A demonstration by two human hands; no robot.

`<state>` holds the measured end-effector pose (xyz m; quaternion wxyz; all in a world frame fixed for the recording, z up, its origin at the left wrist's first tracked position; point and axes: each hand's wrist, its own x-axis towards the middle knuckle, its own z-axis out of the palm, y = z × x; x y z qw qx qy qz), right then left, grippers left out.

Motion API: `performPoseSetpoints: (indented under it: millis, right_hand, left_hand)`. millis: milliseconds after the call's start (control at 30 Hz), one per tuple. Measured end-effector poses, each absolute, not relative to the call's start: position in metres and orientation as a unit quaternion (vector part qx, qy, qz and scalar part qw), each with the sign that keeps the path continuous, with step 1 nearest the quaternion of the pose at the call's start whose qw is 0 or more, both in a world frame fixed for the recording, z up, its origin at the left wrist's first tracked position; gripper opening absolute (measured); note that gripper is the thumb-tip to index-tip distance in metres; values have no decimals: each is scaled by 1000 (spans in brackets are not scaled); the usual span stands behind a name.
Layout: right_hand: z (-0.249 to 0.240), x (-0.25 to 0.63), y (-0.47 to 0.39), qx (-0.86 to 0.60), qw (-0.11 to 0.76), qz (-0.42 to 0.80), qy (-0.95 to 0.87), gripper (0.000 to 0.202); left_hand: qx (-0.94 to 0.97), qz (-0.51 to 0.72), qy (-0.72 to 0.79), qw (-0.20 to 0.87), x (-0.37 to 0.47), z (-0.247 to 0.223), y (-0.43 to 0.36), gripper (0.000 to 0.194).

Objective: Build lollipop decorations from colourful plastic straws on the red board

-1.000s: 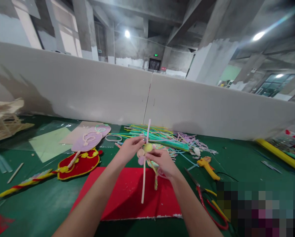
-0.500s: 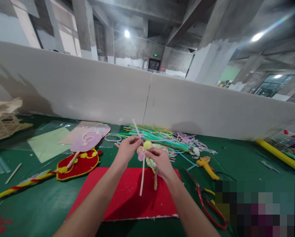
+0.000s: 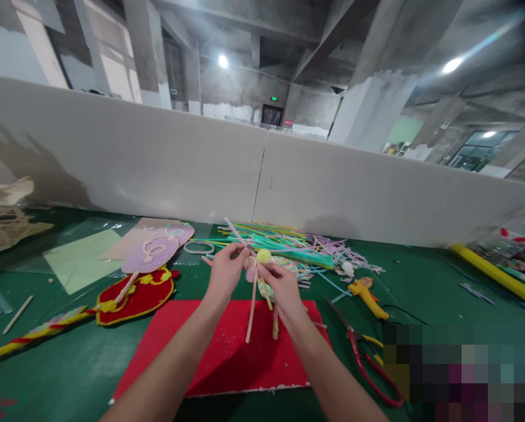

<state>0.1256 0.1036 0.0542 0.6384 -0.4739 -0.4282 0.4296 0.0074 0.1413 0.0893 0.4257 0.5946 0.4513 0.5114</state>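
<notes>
My left hand (image 3: 227, 271) pinches a lilac pipe cleaner (image 3: 234, 230) whose free end sticks up and to the left. Opposite it, my right hand (image 3: 283, 286) is closed on a small cluster of coiled pipe cleaners (image 3: 263, 256), with yellow, peach and lilac coils showing between the hands. From the cluster a pale pink stem (image 3: 250, 316) hangs down over the red board (image 3: 218, 351). Behind my right hand lies a pastel striped piece (image 3: 288, 265), partly hidden, and a twisted yellowish strand (image 3: 275, 325) shows below the fingers. Exact finger contact is too small to make out.
Loose pipe cleaners (image 3: 284, 246) are heaped behind my hands. To the right are a yellow glue gun (image 3: 368, 298) and red-handled scissors (image 3: 372, 369). On the left lie a red and yellow fuzzy ornament (image 3: 143, 302) and lilac shapes (image 3: 150, 255). A white partition (image 3: 178, 170) stands behind.
The lilac pipe cleaner's upper end has tipped further left. Both hands stay at the cluster, nearly in place. The whole view has shifted slightly.
</notes>
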Motion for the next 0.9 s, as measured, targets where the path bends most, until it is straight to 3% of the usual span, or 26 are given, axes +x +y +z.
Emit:
performPoseSetpoints:
  millis: [300, 567, 900]
  right_hand:
    - [59, 123, 101, -468, 656, 447, -388, 21]
    - [55, 127, 104, -472, 666, 448, -364, 20]
    - [60, 124, 102, -485, 654, 410, -410, 17]
  left_hand:
    - [641, 537, 425, 345, 13, 89, 134, 21]
    - [753, 505, 396, 144, 15, 101, 119, 15]
    - [746, 454, 408, 267, 7, 95, 135, 17]
